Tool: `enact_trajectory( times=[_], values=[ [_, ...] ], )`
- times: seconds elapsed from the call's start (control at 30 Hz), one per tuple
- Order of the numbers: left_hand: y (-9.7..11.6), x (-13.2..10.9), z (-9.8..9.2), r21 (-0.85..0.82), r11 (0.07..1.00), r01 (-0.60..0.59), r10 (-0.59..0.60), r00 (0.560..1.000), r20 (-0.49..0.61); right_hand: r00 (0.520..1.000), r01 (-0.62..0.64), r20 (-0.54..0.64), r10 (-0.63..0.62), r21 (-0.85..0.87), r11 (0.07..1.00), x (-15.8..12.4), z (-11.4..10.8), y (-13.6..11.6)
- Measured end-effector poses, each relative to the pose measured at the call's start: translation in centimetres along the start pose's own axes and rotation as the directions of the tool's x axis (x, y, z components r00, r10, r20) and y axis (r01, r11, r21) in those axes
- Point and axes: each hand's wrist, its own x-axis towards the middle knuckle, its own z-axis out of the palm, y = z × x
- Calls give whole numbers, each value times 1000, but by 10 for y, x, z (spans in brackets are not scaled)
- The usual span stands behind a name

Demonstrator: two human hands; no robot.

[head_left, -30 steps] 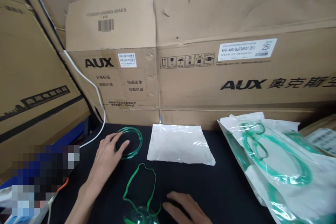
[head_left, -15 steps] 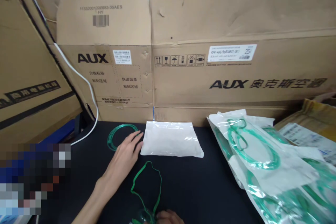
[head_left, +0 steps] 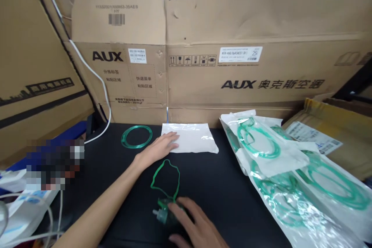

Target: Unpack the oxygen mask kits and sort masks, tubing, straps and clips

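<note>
My left hand lies flat with fingers stretched out on the left edge of an empty clear plastic bag on the black table. To its left rests a coil of green tubing. My right hand curls over a clear green mask at the near edge. The mask's green elastic strap loops out toward the bag.
A pile of sealed bags with green tubing sets fills the right side. Large AUX cardboard boxes wall the back and left. A white cable hangs at the left. An open yellowish carton stands at the right.
My left hand left the tubing coil and slid right onto the plastic bag's edge. My right hand has closed over the mask. The view has tilted down and shifted.
</note>
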Motion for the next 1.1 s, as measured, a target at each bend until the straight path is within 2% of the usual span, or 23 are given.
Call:
enact_trajectory(
  times=[0.13, 0.27, 0.37, 0.47, 0.57, 0.67, 0.73, 0.8, 0.87, 0.97, 1.1],
  values=[
    [16, -39, 0, -43, 998, 41, -45, 996, -82, 983, -180, 27, 179, 258, 949, 4, -18, -7],
    [13, -66, 21, -51, 989, 139, -143, 986, -83, 968, -248, 63, 243, 392, 886, 8, -43, -3],
    [15, -69, 34, -43, 990, 136, -139, 987, -78, 963, -267, 100, 249, 414, 870, 6, -60, -3],
    [25, -63, 31, -39, 994, 104, -108, 985, -136, 966, -258, 115, 231, 457, 851, 6, -69, -4],
    [41, -66, 21, -72, 997, 40, -56, 972, -228, 958, -277, 92, 270, 533, 800, 14, -70, 1],
    [59, -83, 13, -144, 989, -36, -12, 947, -320, 944, -289, 76, 321, 658, 695, 24, -69, 8],
    [70, -95, 10, -202, 978, -59, -13, 941, -338, 940, -269, 60, 337, 735, 622, 30, -67, 12],
    [76, -102, 9, -288, 956, -57, -36, 951, -307, 935, -235, 35, 352, 804, 546, 34, -63, 16],
    [76, -104, 13, -379, 924, -37, -65, 965, -253, 920, -217, 9, 391, 843, 492, 38, -56, 20],
    [66, -103, 26, -481, 877, -28, -82, 975, -206, 897, -222, -25, 441, 837, 500, 42, -45, 22],
    [54, -104, 44, -589, 806, -54, -130, 955, -265, 909, -292, 93, 407, 838, 461, 46, -34, 21]
  ],
)
